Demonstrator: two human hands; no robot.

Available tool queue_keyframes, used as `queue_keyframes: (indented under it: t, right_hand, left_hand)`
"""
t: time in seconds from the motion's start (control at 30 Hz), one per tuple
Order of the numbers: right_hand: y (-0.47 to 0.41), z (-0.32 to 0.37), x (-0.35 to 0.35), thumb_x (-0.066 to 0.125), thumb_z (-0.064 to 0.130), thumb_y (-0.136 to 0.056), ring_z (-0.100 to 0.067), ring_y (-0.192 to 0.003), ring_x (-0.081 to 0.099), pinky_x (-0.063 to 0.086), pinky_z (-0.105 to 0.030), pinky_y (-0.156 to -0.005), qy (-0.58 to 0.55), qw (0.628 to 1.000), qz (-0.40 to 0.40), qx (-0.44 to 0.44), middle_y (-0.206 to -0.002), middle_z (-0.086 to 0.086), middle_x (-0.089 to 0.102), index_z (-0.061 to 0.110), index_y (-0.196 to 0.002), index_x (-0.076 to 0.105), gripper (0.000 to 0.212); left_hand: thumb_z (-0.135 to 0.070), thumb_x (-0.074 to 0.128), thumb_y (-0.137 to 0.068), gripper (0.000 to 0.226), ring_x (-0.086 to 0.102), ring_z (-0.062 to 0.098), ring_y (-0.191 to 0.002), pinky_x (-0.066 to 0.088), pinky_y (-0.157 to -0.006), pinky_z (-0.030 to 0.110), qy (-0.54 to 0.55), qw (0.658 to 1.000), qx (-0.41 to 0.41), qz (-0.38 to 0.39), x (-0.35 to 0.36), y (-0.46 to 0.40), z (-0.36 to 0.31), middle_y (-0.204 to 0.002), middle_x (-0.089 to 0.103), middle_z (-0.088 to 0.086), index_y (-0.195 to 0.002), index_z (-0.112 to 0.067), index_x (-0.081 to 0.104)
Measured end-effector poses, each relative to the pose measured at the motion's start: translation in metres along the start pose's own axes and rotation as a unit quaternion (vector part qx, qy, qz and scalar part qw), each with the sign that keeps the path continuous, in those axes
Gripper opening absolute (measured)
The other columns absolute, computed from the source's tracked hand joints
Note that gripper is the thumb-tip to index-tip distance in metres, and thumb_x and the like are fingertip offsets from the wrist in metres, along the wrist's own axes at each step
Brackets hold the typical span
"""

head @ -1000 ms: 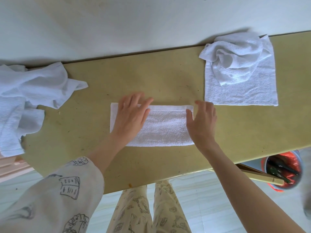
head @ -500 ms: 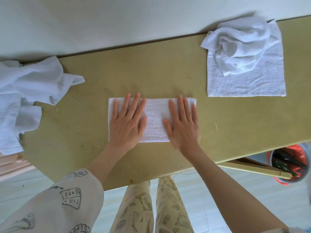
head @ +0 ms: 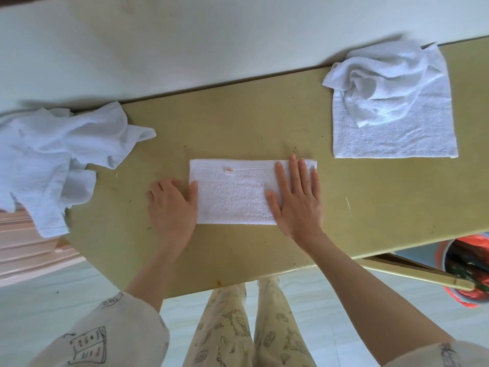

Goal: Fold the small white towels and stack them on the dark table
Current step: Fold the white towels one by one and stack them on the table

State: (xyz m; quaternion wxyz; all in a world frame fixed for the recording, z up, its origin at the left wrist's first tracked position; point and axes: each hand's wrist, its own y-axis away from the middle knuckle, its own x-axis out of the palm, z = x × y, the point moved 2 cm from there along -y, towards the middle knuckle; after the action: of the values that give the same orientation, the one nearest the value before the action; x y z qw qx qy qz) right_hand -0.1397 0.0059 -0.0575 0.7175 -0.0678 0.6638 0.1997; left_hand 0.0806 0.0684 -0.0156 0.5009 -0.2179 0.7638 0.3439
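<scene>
A small white towel [head: 235,197], folded into a long strip with a red tag on its far hem, lies in the middle of the olive table [head: 238,123]. My left hand [head: 172,207] is at the strip's left end, thumb on top of the edge and fingers curled at it, pinching the end. My right hand [head: 299,200] lies flat, fingers straight, pressing the strip's right part. At the back right a flat white towel [head: 397,139] carries a crumpled towel [head: 383,83].
A heap of crumpled white towels [head: 47,154] hangs over the table's left end. A pale wall runs along the far edge. Below the table's right corner stand a red-lined bucket [head: 465,271] and a wooden stick [head: 412,274]. My legs are at the near edge.
My left hand slid off the towel's top to its left end and curled onto the edge. My right hand moved right along the strip and still presses flat.
</scene>
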Motion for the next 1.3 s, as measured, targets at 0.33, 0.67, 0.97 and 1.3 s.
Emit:
queue_keyframes:
  t: [0.33, 0.67, 0.97, 1.3]
  right_hand:
    - [0.000, 0.000, 0.000, 0.023, 0.048, -0.094, -0.029, -0.142, 0.022, 0.007, -0.045, -0.114, -0.007, 1.000, -0.004, -0.004, -0.153, -0.016, 0.024, 0.015, -0.146, 0.027, 0.061]
    - [0.000, -0.001, 0.000, 0.021, 0.050, -0.095, -0.029, -0.143, 0.019, 0.006, -0.044, -0.115, -0.022, 1.000, 0.008, -0.006, -0.154, -0.015, 0.020, 0.016, -0.147, 0.021, 0.063]
    - [0.020, -0.031, -0.049, 0.043, 0.016, -0.096, -0.019, -0.106, 0.059, 0.048, -0.029, -0.091, -0.412, 0.901, -0.087, 0.105, -0.121, -0.007, 0.058, 0.009, -0.117, 0.061, 0.029]
    - [0.012, -0.063, -0.050, 0.041, 0.005, -0.095, -0.020, -0.081, 0.062, 0.053, -0.038, -0.087, -0.563, 0.783, 0.073, 0.257, -0.084, -0.001, 0.063, 0.010, -0.104, 0.064, 0.025]
  left_hand:
    - [-0.032, 0.053, -0.090, 0.026, 0.055, 0.028, -0.088, 0.044, -0.068, 0.038, 0.124, 0.984, -0.078, 0.104, 0.009, -0.010, -0.016, -0.100, 0.059, 0.014, -0.090, -0.006, 0.055]
    - [-0.027, 0.059, -0.089, 0.022, 0.060, 0.026, -0.093, 0.050, -0.083, 0.040, 0.335, 0.914, -0.131, 0.190, -0.003, -0.002, -0.008, -0.100, 0.063, 0.010, -0.100, -0.008, 0.060]
    - [-0.026, 0.046, -0.096, 0.013, 0.044, 0.008, -0.058, 0.033, -0.053, 0.018, 0.267, 0.962, 0.063, -0.017, -0.022, 0.035, -0.055, -0.065, 0.051, -0.008, -0.089, -0.019, 0.055]
    - [-0.029, 0.036, -0.099, 0.031, 0.039, 0.021, -0.055, 0.032, -0.054, 0.032, 0.127, 0.970, 0.195, 0.068, 0.048, 0.071, -0.148, -0.050, 0.034, -0.007, -0.079, -0.011, 0.053]
